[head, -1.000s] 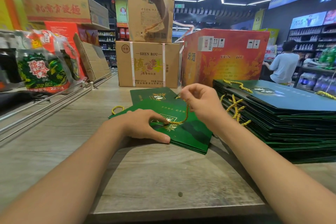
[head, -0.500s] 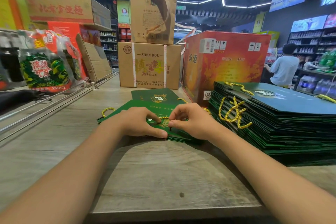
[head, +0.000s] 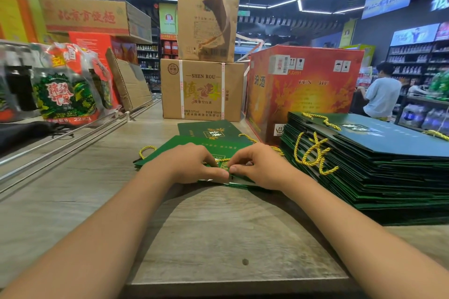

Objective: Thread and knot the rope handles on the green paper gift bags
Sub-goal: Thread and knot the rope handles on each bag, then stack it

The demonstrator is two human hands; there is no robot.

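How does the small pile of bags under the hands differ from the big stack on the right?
The small pile is only a few bags thick and lies low on the counter; the big stack is many bags tall. Both hands, left hand and right hand, work a gold rope on the small pile; nobody touches the big stack. The big stack's top bag looks bluer than the small pile's. Both are flat-folded green bags with gold rope.

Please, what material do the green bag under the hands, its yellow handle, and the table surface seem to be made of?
Green bag: stiff paper or thin card, smooth printed finish with gold lettering; it lies flat with crisp edges.
Yellow handle: twisted cord, probably synthetic, slightly shiny; spiral strands show.
Table: wood-look surface, matte grey-brown with grain lines; real wood or laminate, I cannot tell.
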